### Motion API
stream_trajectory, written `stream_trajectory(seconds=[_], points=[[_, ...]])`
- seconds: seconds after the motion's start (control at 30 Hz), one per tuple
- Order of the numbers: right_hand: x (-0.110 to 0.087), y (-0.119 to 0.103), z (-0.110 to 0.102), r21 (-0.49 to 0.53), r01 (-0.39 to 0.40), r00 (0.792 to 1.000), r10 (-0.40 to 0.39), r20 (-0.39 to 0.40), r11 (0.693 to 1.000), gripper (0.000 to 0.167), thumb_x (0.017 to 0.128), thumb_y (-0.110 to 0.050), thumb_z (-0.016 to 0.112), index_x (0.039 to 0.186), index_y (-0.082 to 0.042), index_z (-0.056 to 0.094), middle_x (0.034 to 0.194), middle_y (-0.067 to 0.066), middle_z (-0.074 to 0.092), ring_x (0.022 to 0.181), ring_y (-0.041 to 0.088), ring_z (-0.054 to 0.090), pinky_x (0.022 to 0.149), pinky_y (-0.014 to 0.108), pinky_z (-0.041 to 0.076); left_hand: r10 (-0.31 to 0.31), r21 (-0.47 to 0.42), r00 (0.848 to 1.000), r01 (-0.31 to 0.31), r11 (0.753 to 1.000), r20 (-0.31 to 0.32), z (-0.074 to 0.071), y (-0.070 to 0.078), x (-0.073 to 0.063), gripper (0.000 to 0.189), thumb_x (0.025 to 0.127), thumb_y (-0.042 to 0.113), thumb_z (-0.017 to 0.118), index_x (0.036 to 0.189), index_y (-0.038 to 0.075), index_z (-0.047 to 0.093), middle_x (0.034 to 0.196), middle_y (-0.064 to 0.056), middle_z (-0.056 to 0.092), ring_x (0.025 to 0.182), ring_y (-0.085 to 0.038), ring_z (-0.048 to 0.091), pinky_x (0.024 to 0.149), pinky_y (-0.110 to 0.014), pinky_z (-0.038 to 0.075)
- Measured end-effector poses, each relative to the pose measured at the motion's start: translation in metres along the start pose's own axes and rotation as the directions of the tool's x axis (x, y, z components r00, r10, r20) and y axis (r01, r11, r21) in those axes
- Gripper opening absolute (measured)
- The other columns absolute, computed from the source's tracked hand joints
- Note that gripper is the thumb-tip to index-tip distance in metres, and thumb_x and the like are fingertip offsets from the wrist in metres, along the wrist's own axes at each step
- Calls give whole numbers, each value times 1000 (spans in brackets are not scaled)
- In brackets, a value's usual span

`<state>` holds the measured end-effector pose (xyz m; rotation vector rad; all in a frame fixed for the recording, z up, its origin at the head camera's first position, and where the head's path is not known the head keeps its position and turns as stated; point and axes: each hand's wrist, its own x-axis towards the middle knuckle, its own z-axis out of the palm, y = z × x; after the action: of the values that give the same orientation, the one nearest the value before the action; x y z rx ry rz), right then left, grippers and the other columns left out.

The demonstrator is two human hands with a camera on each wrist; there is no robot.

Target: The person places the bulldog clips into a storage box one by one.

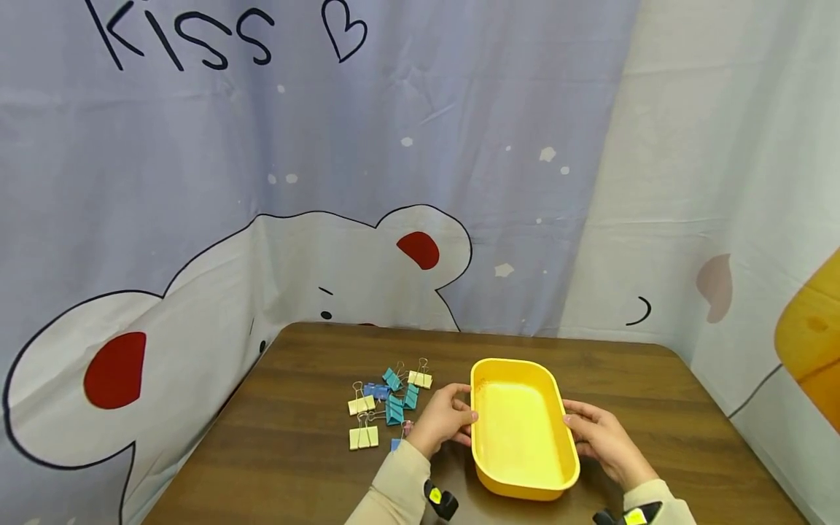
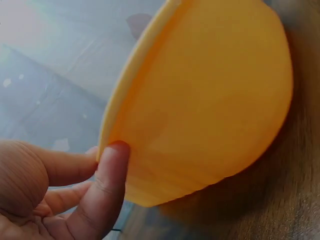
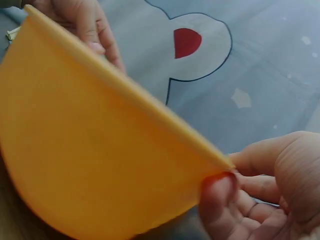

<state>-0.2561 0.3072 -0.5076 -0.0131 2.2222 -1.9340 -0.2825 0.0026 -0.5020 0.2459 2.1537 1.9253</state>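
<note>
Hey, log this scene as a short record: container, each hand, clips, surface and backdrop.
Container: yellow tray, open side up
Left hand: pinches the tray's left rim
Right hand: pinches the tray's right rim
Clips: binder clips in pale yellow, teal, blue and pink, grouped left of the tray
Surface: brown wood-grain table
Backdrop: printed fabric with the word "kiss"
</note>
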Motion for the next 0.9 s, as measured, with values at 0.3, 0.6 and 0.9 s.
stream_trajectory(seconds=[0.3, 0.6, 0.9], points=[[22, 5, 16, 56, 6, 979, 6, -205, 998, 49, 106, -16, 53, 148, 7, 42, 119, 17, 65, 88, 18, 66, 68, 31, 61, -10, -85, 995, 2, 996, -97, -1, -8, 19, 48, 96, 0, 66, 142, 2, 54, 94, -10, 65, 65, -18, 63, 50, -32, 59], [36, 18, 20, 140, 49, 963, -10, -268, 989, 49, 107, -19, 51, 148, 6, 43, 137, 24, 57, 103, 15, 67, 82, 30, 60, 19, -124, 986, -39, 992, -164, 5, -14, 28, 41, 98, 1, 63, 138, -1, 57, 99, -17, 66, 62, -16, 60, 45, -25, 55], [40, 18, 19, 154, 67, 961, -22, -275, 986, 53, 107, -25, 54, 148, 6, 44, 140, 26, 54, 104, 15, 68, 84, 31, 60, 35, -223, 981, -78, 972, -192, 5, -25, 31, 37, 98, 7, 66, 134, 0, 60, 105, -21, 65, 55, -11, 53, 42, -24, 52]])
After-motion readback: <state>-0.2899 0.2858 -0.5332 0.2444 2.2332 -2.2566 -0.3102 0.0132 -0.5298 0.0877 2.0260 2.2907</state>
